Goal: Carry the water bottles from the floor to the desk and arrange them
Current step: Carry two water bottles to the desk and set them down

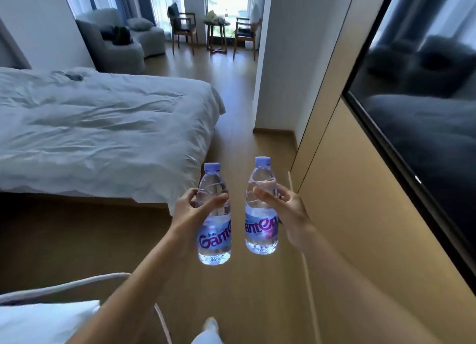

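Clear plastic is gripped in both hands: the left bottle (pixel 214 216) is clasped at its shoulder by the left hand (pixel 192 209), the right bottle (pixel 262 207) likewise by the right hand (pixel 287 209). Both are held upright, side by side and apart, above the wooden floor (pixel 239 305). "Ganten" can be read on each label. No desk is in view, so neither hand can be judged nearer.

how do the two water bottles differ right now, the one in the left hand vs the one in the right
The left bottle sits lower in view than the right bottle. The left bottle's label shows the start of the brand word, the right bottle's its later letters. The left hand wraps its bottle from the left side, the right hand from the right. Both are upright, capped in pale purple, clear, and held over the wooden floor.
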A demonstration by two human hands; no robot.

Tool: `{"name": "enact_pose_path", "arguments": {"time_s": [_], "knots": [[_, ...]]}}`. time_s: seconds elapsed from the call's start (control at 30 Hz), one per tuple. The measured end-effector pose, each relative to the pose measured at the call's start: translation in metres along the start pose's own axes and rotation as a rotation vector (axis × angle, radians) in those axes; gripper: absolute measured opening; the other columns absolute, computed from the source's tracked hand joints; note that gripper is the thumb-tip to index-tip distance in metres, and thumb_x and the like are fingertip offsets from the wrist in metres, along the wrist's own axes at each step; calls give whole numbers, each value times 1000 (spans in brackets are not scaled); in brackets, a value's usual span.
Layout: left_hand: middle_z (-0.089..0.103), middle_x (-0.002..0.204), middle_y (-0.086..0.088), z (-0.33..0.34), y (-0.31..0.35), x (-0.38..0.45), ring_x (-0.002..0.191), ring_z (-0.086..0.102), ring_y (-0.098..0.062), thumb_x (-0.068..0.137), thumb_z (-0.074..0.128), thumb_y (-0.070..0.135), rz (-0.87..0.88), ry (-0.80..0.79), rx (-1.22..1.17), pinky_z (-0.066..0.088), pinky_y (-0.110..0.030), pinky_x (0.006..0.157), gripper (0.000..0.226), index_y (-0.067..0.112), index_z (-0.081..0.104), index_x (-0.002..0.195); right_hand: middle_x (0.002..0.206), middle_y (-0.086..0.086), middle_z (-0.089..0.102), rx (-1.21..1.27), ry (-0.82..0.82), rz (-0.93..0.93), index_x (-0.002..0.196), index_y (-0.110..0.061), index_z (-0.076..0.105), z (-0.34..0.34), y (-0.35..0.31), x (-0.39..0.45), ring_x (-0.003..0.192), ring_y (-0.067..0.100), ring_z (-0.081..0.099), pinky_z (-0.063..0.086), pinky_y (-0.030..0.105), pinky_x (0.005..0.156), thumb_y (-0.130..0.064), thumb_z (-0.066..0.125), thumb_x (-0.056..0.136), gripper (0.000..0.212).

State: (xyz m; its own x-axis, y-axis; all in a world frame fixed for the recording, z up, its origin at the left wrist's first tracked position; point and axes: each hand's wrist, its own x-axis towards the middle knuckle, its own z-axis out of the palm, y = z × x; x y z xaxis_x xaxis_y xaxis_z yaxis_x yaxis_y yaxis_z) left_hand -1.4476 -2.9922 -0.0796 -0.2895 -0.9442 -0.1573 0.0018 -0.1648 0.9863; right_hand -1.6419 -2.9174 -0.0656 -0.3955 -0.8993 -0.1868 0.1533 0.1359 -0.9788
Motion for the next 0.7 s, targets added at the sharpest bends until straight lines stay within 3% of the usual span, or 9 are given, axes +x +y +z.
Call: {"name": "enact_pose_path", "arguments": {"time_s": [0.07, 0.13, 0.3, 0.47, 0.63, 0.7], "knots": [[76, 87, -4, -1, 2, 65, 74, 74, -25, 53, 89, 47, 5, 8, 4, 59, -31, 62, 64, 12, 64, 101, 96, 10, 77, -15, -13, -4, 103, -11, 72, 7, -3, 64, 81, 25, 76, 57, 24, 63, -38, 86, 57, 55], [77, 84, 1, -1, 7, 127, 72, 74, -19, 56, 87, 46, 19, 19, 30, 58, -25, 60, 54, 17, 66, 96, 94, 8, 77, -21, -25, -6, 102, -13, 73, 18, -7, 123, 79, 23, 76, 57, 23, 61, -43, 87, 51, 61], [76, 77, 9, -2, 32, 285, 66, 73, -11, 66, 82, 30, 28, 13, 40, 53, -15, 54, 27, 22, 68, 88, 95, 9, 77, -23, -13, 8, 104, -12, 73, 45, -27, 273, 81, 24, 75, 57, 23, 61, -36, 89, 58, 54], [77, 79, 5, 9, 64, 428, 68, 73, -12, 69, 83, 26, 20, -28, 71, 55, -18, 57, 25, 19, 69, 88, 90, 3, 78, -43, -11, 26, 98, -20, 76, 57, -57, 410, 79, 19, 75, 56, 21, 61, -27, 84, 70, 30], [77, 83, 4, 34, 74, 577, 71, 74, -14, 66, 84, 32, 5, -95, 105, 54, -19, 58, 35, 18, 67, 94, 93, 4, 78, -21, -28, 21, 101, -19, 74, 59, -70, 557, 81, 21, 76, 57, 22, 62, -43, 85, 56, 52], [77, 84, 1, 47, 76, 644, 72, 74, -15, 67, 85, 29, 12, -103, 114, 54, -20, 59, 36, 15, 68, 95, 96, 5, 77, -13, -33, 19, 102, -19, 74, 56, -75, 628, 85, 24, 75, 58, 26, 66, -40, 86, 58, 50]]}}
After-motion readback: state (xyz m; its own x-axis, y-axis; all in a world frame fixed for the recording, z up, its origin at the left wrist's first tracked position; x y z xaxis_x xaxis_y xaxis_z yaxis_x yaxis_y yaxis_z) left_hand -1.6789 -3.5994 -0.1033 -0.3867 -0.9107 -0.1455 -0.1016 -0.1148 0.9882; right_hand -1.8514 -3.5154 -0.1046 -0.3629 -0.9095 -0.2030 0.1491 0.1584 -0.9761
